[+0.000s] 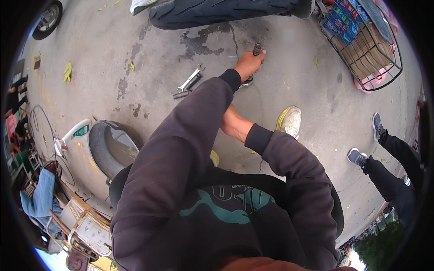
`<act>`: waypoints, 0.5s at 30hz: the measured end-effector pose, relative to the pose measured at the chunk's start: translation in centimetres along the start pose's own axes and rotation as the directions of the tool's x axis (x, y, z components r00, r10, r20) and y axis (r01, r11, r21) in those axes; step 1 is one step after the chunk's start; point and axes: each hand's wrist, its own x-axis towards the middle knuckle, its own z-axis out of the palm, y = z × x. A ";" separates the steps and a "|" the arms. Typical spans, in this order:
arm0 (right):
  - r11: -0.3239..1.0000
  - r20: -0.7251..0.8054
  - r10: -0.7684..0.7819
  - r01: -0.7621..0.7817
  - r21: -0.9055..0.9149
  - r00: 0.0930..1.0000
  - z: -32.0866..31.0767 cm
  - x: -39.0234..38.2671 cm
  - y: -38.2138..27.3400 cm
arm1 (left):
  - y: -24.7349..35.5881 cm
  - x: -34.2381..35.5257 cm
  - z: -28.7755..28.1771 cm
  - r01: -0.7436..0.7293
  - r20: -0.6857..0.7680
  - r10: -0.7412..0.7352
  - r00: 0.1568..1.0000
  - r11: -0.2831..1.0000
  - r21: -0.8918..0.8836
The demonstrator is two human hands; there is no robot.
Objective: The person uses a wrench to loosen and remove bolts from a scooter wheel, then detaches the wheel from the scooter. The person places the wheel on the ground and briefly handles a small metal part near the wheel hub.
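Head view, looking down: the left hand reaches far out over the grey ground, and its fingers are wrapped around a dark tool. The right hand is closer to the body. Its fingers are hidden behind the left sleeve, so I cannot tell if they are spread or pinching something.

I think the step now is getting the dark tool held the right way. The next move seems to call for a tight left hand and a steady tool, with the right hand ready to help.

The dark tool sticks out past the top of the left hand, in front of the big black tire but apart from it. It looks round and stubby, like a fat stick, and its end looks a bit bumpy. A shiny metal bit peeks out under the left hand; I cannot tell if the two are joined. A silver wrench lies on the ground to the left.
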 end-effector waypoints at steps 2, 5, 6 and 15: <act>1.000 0.010 0.003 -0.003 -0.002 1.000 -1.6 -1.9 -0.3 | 0.7 0.4 1.2 -0.069 0.001 0.070 0.998 0.983 0.168; 0.980 0.017 0.138 -0.134 -0.146 0.990 -6.2 -4.9 -1.1 | 1.5 -0.8 0.8 -0.045 0.057 0.031 0.998 0.959 0.279; 0.971 -0.014 0.148 -0.148 -0.190 0.989 -6.9 -6.1 -1.4 | 1.3 -1.2 0.3 -0.047 0.030 0.040 0.999 0.961 0.272; 0.660 0.113 0.476 -0.269 -0.702 0.872 -10.3 -8.1 -5.6 | -5.7 -3.3 -4.8 0.029 -0.183 0.224 0.957 0.555 0.831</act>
